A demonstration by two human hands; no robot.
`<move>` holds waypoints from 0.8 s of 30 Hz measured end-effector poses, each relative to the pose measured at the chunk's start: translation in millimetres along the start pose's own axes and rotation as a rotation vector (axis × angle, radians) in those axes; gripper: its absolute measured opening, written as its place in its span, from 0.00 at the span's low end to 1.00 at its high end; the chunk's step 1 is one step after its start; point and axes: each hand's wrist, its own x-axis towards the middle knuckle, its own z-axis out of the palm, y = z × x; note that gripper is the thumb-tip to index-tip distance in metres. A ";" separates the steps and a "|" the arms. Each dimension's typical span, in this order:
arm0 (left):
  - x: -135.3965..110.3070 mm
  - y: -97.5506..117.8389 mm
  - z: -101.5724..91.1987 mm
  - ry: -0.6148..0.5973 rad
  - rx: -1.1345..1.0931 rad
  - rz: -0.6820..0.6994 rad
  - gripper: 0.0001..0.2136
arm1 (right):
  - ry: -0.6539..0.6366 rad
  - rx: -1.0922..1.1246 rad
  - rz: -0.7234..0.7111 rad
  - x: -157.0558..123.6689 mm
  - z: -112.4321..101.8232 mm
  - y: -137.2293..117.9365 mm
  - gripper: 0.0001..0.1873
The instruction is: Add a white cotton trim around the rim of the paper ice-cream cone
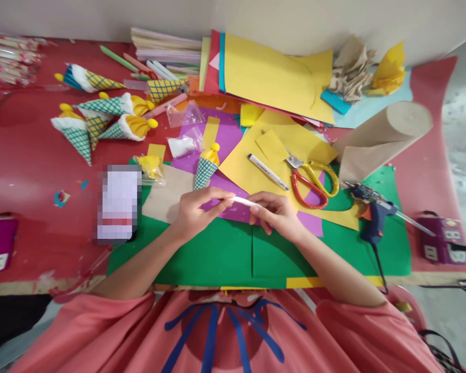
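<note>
While left fingers (219, 196) and right fingers (268, 199) pinch a white stick (242, 201), green sheet (207, 254) spreads toward the table edge (70, 286).

White stick (243, 201) (ends apparently hidden)

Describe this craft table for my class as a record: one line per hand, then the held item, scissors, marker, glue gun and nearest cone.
Left hand: pinching one end of held item
Right hand: pinching the other end
Held item: slim white piece, material unclear
Scissors: one red handle, one yellow
Marker: on yellow sheet
Glue gun: blue
Nearest cone: blue-checked, yellow top
</note>
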 end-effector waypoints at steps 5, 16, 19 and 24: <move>3.0 3.5 -2.8 -0.019 -0.051 -0.043 0.06 | -0.133 0.196 0.113 1.7 -2.8 -0.2 0.24; 2.5 -2.9 -3.2 -0.042 -0.110 -0.186 0.09 | -0.364 0.398 0.234 3.2 -3.0 -0.2 0.19; 11.6 -10.5 -5.2 0.079 0.110 -0.130 0.13 | -0.344 0.479 0.202 3.9 -3.9 0.3 0.15; 16.6 -36.0 -6.7 0.054 0.342 -0.142 0.32 | -0.349 0.592 0.128 4.9 -6.9 -0.4 0.12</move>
